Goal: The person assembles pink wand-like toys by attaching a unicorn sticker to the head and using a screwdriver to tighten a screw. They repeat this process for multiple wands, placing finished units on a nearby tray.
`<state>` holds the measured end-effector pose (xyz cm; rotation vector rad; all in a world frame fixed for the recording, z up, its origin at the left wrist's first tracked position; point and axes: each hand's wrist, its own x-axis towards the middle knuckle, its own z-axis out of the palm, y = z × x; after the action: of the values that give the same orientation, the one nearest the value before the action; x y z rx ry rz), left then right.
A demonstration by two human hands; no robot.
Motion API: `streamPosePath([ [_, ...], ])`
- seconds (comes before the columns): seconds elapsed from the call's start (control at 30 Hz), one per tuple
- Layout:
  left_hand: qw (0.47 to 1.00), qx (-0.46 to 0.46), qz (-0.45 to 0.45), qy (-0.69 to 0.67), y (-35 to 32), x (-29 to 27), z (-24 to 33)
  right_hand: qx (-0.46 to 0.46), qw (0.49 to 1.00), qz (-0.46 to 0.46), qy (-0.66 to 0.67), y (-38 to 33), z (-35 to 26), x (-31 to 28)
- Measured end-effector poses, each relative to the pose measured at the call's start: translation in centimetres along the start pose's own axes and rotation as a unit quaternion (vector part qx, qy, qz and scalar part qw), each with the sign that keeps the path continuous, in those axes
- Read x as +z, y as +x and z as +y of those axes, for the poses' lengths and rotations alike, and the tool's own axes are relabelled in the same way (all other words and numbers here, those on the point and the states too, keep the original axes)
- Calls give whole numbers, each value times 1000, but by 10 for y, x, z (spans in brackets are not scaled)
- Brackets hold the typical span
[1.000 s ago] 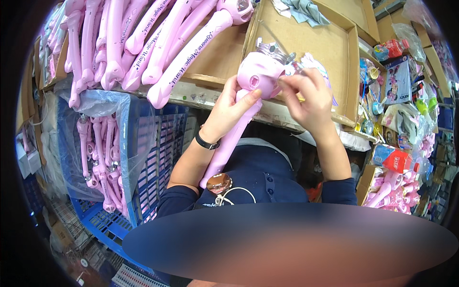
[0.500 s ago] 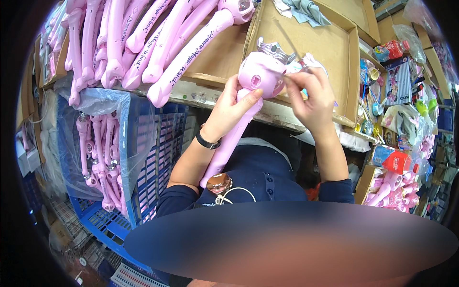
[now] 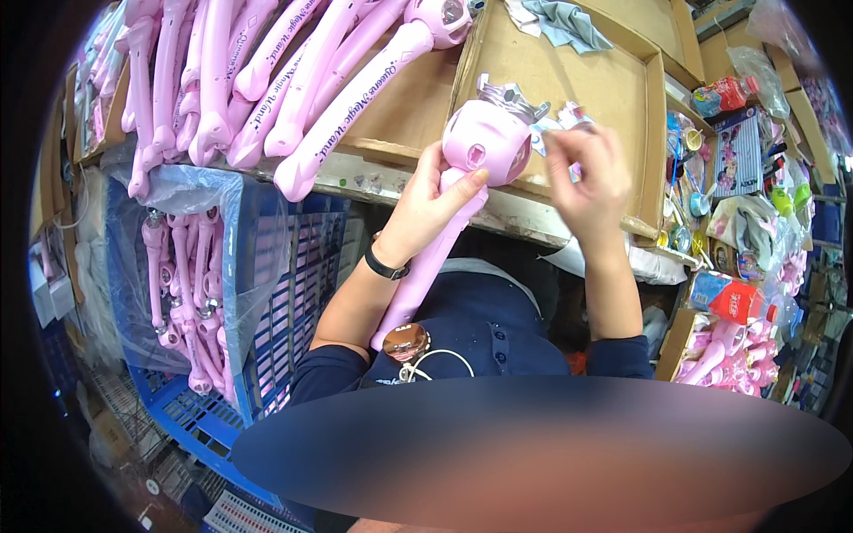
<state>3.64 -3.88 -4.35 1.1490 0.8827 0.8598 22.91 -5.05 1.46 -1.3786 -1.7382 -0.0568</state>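
My left hand (image 3: 433, 202) is wrapped round the neck of a pink toy wand (image 3: 425, 266), thumb on its near side. The wand's round head (image 3: 484, 142) faces up, with a silver crown (image 3: 514, 98) on its far end and a small oval opening in its side. Its handle slants down across my left forearm to my chest. Just right of the head, my right hand (image 3: 591, 182) is pinched round a slim rod-like tool (image 3: 569, 82), blurred by motion, reddish near the fingers. A small white and blue piece (image 3: 540, 140) lies behind that hand, partly hidden.
Several pink wands (image 3: 351, 102) lie at the far left. Below them stands a blue plastic crate (image 3: 233, 266) lined with clear film, more wands inside. A shallow cardboard tray (image 3: 613, 80) holds a grey cloth (image 3: 569, 27). Bottles, tapes and a box of pink parts (image 3: 724, 351) crowd the right.
My right hand has pulled back to the right, away from the wand's head, taking the slim tool along. The left hand and the wand have stayed in place.
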Motion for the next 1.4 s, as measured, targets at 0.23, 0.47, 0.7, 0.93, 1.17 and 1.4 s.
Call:
streamPosePath([
  [0.23,993,84,12,83,1,2,-3,-48,998,-15,41,-6,-4,0],
  [0.47,994,74,12,78,0,3,-1,-78,995,-40,52,-12,-2,1],
  [0.7,1000,1,3,-29,-3,2,5,162,977,78,-112,-20,54,-22],
  [0.93,996,6,-92,20,-7,10,6,109,991,77,-16,-33,23,-9],
  [1.17,977,-90,-121,-153,-20,-6,25,140,980,103,96,-18,17,-12],
  [1.4,989,-29,-67,-127,-22,-9,33,60,941,-164,289,-89,-5,-41],
])
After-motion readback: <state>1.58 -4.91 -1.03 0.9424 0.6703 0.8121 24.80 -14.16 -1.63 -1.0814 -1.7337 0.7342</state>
